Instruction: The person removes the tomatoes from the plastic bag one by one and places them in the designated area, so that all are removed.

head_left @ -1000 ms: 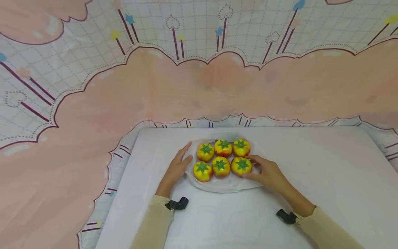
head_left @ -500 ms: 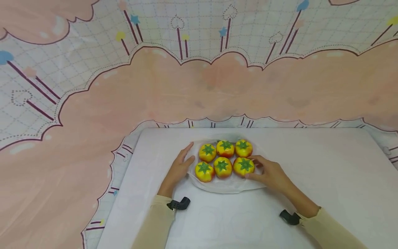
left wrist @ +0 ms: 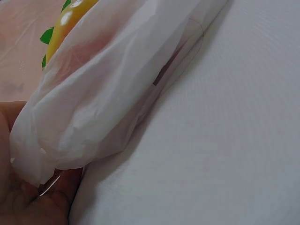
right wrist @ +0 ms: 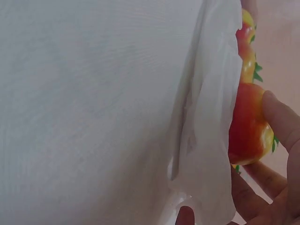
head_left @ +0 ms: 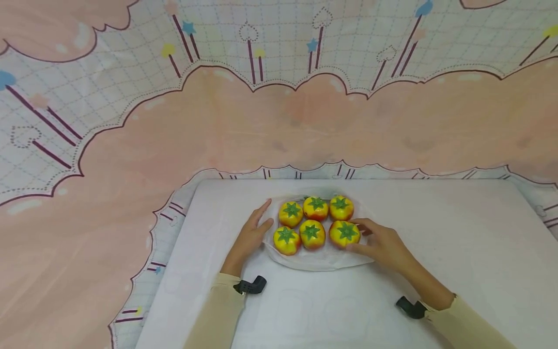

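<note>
Several yellow-red persimmons with green star-shaped tops sit in two rows of equal length on thin white paper (head_left: pixel 301 261) in the head view. My right hand (head_left: pixel 383 245) holds the front right persimmon (head_left: pixel 345 233). In the right wrist view its thumb (right wrist: pixel 281 117) lies against the persimmon's red-yellow side, with other fingers below and one fingertip at the paper's edge. My left hand (head_left: pixel 251 235) rests at the left edge of the paper, fingers extended and thumb apart, near the front left persimmon (head_left: pixel 286 241). White paper (left wrist: pixel 93 108) hides part of that hand in the left wrist view.
A white table (head_left: pixel 314 310) lies under everything, its far edge meeting a pink patterned cloth backdrop (head_left: pixel 279 131). The paper's edge stands up in loose folds around the fruit. Each wrist carries a black camera, such as the left wrist camera (head_left: pixel 250 285).
My right hand has drawn the front right persimmon slightly to the right, widening the gap to the middle one. My left hand keeps its place. The head view has shifted a little.
</note>
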`<state>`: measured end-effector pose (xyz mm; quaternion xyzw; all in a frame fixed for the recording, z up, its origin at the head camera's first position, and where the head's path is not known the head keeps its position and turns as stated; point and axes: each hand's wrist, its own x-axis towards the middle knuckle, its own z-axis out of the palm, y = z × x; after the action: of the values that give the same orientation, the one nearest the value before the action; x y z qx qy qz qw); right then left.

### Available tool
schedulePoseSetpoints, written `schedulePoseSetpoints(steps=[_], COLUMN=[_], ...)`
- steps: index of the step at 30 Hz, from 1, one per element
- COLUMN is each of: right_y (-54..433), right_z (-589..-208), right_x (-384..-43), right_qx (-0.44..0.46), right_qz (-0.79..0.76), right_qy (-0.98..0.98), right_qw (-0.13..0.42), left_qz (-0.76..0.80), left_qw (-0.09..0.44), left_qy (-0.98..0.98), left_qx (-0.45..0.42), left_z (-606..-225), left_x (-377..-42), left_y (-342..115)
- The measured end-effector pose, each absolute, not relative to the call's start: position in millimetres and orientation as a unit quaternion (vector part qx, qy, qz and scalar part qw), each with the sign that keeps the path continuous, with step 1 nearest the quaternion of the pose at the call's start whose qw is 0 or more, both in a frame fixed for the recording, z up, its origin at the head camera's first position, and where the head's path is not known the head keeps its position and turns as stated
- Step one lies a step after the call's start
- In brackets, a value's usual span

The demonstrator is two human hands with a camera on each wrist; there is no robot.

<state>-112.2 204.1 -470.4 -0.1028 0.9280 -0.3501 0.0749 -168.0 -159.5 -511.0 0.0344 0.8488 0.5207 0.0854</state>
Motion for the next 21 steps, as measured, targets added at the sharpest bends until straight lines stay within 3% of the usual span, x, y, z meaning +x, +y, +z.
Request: schedulePoseSetpoints(steps=[21], right_y=[214.8], right_z=[-454.6], right_x=[-104.2], right_qx=[-0.092], right_qz=[-0.343], right_qy=[0.932], right_qw=[0.067], left_qz=[0.519], left_qw=[0.089], left_qy=[0.849], left_qx=[0.030], left_z=[-512.0], left_x=[-169.3], left_y=[-160.8])
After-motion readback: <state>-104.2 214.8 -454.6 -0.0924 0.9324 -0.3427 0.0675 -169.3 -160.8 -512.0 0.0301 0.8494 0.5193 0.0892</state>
